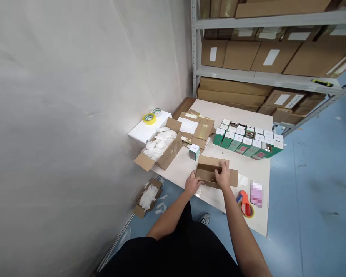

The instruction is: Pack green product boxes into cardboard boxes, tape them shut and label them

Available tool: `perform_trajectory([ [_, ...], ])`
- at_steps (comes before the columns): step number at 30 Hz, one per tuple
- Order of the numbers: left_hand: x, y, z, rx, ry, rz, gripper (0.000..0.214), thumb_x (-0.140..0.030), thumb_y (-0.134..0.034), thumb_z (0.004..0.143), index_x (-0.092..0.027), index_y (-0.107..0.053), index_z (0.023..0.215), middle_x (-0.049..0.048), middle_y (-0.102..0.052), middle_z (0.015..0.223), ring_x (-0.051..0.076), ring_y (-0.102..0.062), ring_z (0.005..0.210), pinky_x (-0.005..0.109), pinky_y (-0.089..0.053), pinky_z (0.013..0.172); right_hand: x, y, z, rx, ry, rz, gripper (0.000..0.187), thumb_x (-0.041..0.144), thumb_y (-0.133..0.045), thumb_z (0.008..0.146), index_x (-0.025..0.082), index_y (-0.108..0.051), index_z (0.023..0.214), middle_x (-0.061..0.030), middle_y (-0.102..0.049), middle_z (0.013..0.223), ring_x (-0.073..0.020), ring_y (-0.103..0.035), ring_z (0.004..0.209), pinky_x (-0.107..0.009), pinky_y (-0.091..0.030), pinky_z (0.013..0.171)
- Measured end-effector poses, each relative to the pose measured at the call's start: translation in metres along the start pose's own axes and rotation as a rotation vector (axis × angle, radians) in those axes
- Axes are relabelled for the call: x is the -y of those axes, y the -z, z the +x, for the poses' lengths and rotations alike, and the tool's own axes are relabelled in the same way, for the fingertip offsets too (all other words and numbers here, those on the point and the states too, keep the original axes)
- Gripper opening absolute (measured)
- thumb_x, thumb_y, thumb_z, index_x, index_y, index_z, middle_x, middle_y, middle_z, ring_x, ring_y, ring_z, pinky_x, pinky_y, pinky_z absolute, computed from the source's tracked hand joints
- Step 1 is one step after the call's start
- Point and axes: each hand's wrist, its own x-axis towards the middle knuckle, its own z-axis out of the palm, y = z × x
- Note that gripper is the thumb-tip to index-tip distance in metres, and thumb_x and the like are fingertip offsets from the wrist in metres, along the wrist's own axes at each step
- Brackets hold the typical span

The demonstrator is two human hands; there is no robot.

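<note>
An open, shallow cardboard box [207,172] sits in front of me near the table's edge, flaps folded out and its inside bare. My left hand [192,184] is closed on its near left corner. Reaching in from the right, my right hand [223,175] grips the box's right part, with the thumb down inside and fingers toward the far flap. Just beyond the box stands a small green-and-white carton [194,152]. A white scrap of paper [242,180] lies beside the right flap.
Rows of green cartons [246,143] stand at the back right. A carton of white packing filler [161,143], flattened cardboard [197,129] and yellow tape [149,119] are at left. A red tape dispenser [246,204] lies right. Shelving [265,79] with boxes rises behind; another filler box [148,198] is on the floor.
</note>
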Motion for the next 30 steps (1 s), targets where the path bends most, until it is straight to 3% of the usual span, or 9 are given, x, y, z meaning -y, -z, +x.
perform_trajectory([
  [6, 0.040, 0.048, -0.023, -0.108, 0.068, -0.075, 0.021, -0.043, -0.075, 0.089, -0.022, -0.077, 0.091, 0.0087, -0.046, 0.151, 0.029, -0.052, 0.133, 0.038, -0.052, 0.103, 0.061, -0.018, 0.005, 0.083, 0.187, 0.005, 0.061, 0.041, -0.054, 0.091, 0.018, -0.052, 0.147, -0.0151, -0.034, 0.165, -0.0340, -0.029, 0.153, -0.055, -0.034, 0.121],
  [11, 0.088, 0.074, -0.034, -0.074, 0.188, -0.104, 0.030, -0.051, -0.076, 0.085, -0.021, -0.079, 0.087, 0.0110, -0.056, 0.141, 0.029, -0.056, 0.127, 0.039, -0.050, 0.105, 0.121, -0.044, 0.011, 0.125, 0.303, 0.005, 0.060, 0.037, -0.055, 0.092, 0.022, -0.049, 0.150, -0.0128, -0.034, 0.165, -0.0307, -0.034, 0.152, -0.052, -0.037, 0.120],
  [15, 0.124, 0.088, -0.043, -0.020, 0.201, -0.131, 0.025, -0.048, -0.079, 0.083, -0.024, -0.081, 0.089, 0.0085, -0.055, 0.144, 0.029, -0.060, 0.123, 0.038, -0.049, 0.104, 0.176, -0.091, 0.016, 0.201, 0.391, 0.013, 0.053, 0.034, -0.055, 0.093, 0.023, -0.055, 0.145, -0.0119, -0.040, 0.162, -0.0285, -0.041, 0.147, -0.049, -0.040, 0.118],
  [20, 0.161, 0.102, -0.051, 0.019, 0.232, -0.196, 0.018, -0.041, -0.078, 0.085, -0.025, -0.081, 0.091, 0.0060, -0.051, 0.150, 0.028, -0.057, 0.128, 0.037, -0.047, 0.108, 0.247, -0.168, 0.021, 0.361, 0.546, -0.046, 0.043, 0.030, -0.062, 0.091, 0.021, -0.067, 0.133, -0.0145, -0.060, 0.144, -0.0302, -0.051, 0.135, -0.050, -0.041, 0.115],
  [24, 0.183, 0.114, -0.052, 0.075, 0.227, -0.202, 0.018, -0.041, -0.081, 0.082, -0.026, -0.082, 0.092, 0.0054, -0.050, 0.151, 0.028, -0.057, 0.128, 0.037, -0.047, 0.108, 0.296, -0.224, 0.023, 0.482, 0.604, -0.181, 0.040, 0.026, -0.066, 0.089, 0.021, -0.070, 0.129, -0.0136, -0.063, 0.141, -0.0304, -0.052, 0.130, -0.046, -0.041, 0.112],
  [30, 0.200, 0.123, -0.056, 0.088, 0.184, -0.208, 0.018, -0.041, -0.082, 0.079, -0.027, -0.082, 0.091, 0.0058, -0.049, 0.151, 0.030, -0.056, 0.130, 0.041, -0.047, 0.110, 0.339, -0.272, 0.019, 0.600, 0.528, -0.430, 0.027, 0.017, -0.069, 0.086, 0.022, -0.077, 0.111, -0.0133, -0.075, 0.114, -0.0323, -0.058, 0.114, -0.043, -0.045, 0.095],
])
